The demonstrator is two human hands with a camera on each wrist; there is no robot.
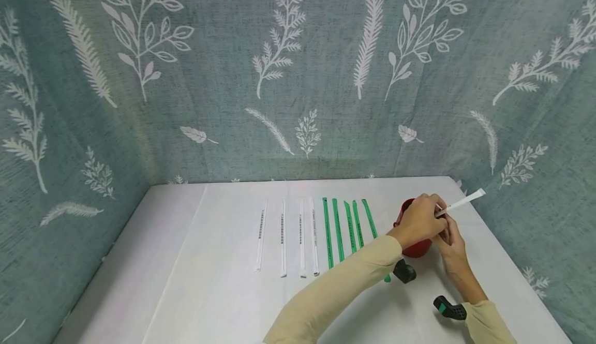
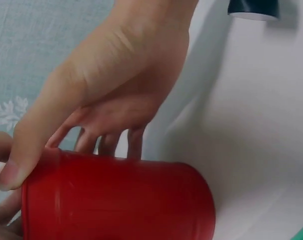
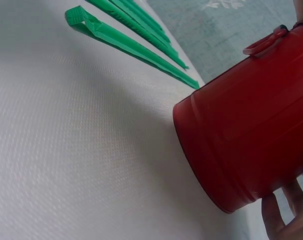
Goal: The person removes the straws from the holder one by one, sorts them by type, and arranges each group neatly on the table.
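At the right of the table stands a red metal bucket point(image 1: 417, 249) with a small side handle point(image 3: 264, 46). My left hand point(image 1: 419, 221) is over its rim, its fingers pinching a white paper-wrapped straw point(image 1: 463, 202) that slants up to the right. The straw's lower end is hidden by the hand. On the bucket's right side, my right hand point(image 1: 452, 248) grips it. In the left wrist view the right thumb point(image 2: 10, 172) lies at the rim, with the other fingers against the outer wall. The bucket's inside cannot be seen.
Several green-wrapped straws point(image 1: 338, 230) lie side by side left of the bucket. Farther left is a row of several white-wrapped straws point(image 1: 283, 240). A white cloth covers the table point(image 1: 219, 292), and leaf-patterned fabric point(image 1: 326, 126) hangs behind it and along both sides.
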